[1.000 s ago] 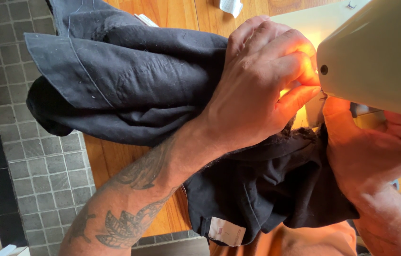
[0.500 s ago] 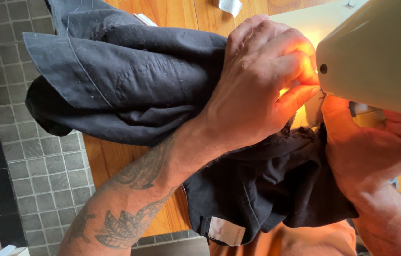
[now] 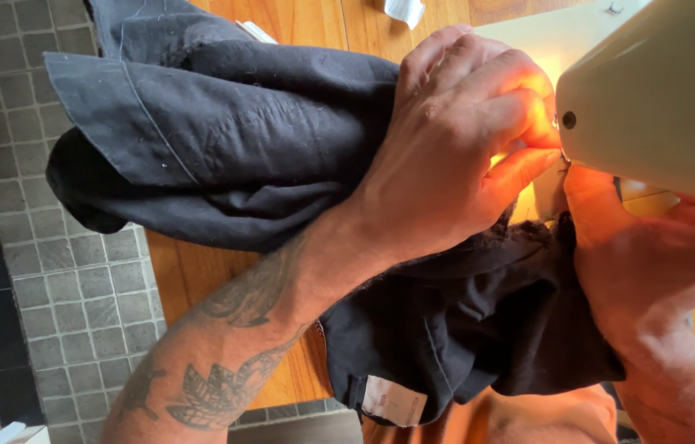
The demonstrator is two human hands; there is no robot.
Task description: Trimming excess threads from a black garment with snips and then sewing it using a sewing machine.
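A wooden table (image 3: 199, 271) over grey tiled floor (image 3: 27, 164), with dark fabric (image 3: 224, 140) fed under a cream sewing machine (image 3: 660, 90).

Almost nothing has shifted in the last second: at centre the left hand (image 3: 446, 156) stays pressed on the cloth, fingertips pinched by the lit needle area; at right the right hand (image 3: 651, 263) lies against the fabric, its grip hidden. A pale label (image 3: 394, 400) shows at bottom.

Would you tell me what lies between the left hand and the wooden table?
Bunched black fabric lies under the left hand, covering the wooden table, per the head view.
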